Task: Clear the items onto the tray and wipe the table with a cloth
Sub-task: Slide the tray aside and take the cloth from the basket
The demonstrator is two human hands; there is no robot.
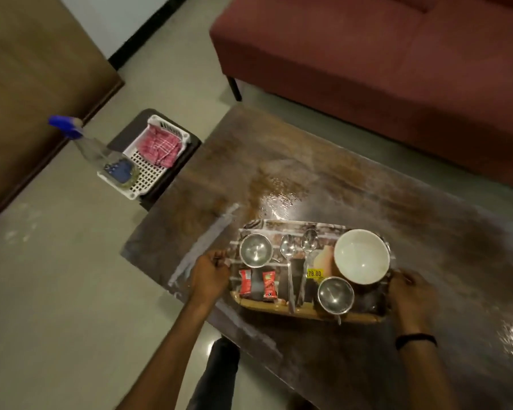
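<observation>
— Where is the tray (pixel 279 306)?

— Between the person's 2 hands, at the near edge of the brown table (pixel 323 173). The left hand (pixel 209 275) has its fingers curled round the tray's left short end, and the right hand (pixel 409 291) grips the right short end the same way. I cannot tell whether the tray rests on the tabletop or sits just above it.

— Which way does it run?

— Its long axis goes hand to hand, across the person's front, with a pale wooden-looking rim on the near long side.

— And how does it look?

— Printed and loaded. A white bowl (pixel 362 255) sits toward the tray's right end, with a steel bowl (pixel 255 250) at the far left corner and a second steel bowl (pixel 335 294) near the front rim. 2 spoons (pixel 288 250) lie mid-tray, heads to the far side and handles toward the person. 2 red sachets (pixel 245 283) lie at the near left. A yellow price sticker (pixel 314 273) shows beside the white bowl.

— The cloth?

— A pink checked cloth (pixel 159 149) lies well beyond the tray's left end, in a white basket (pixel 148 176) off the table, alongside a spray bottle (pixel 92 146) with a blue head. Just past the tray's far side the tabletop shines with a wet patch (pixel 279 193). A maroon sofa (pixel 397 69) stands beyond that.
</observation>
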